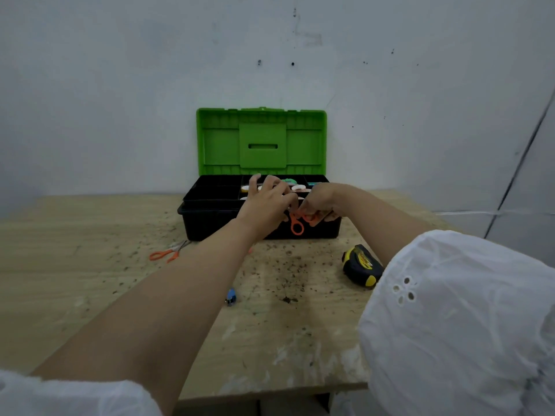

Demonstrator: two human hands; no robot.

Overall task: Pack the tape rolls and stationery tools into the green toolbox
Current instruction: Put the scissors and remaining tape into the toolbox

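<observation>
Dim, flat, cool light spreads evenly with no clear source, leaving only faint, soft shadows of the arms on the table [90,235]. The wide lens bows the table's edges and stretches the white sleeve [465,310] at the corner. The whole picture is soft, and the left hand [264,205], the right hand [318,201] and the orange scissors [297,226] between them look smeared.

No text, brand, number or sign can be read, the yellow label [364,260] on the black tape measure [357,270] on the desk [90,295] carries dark marks too blurred to make out
</observation>
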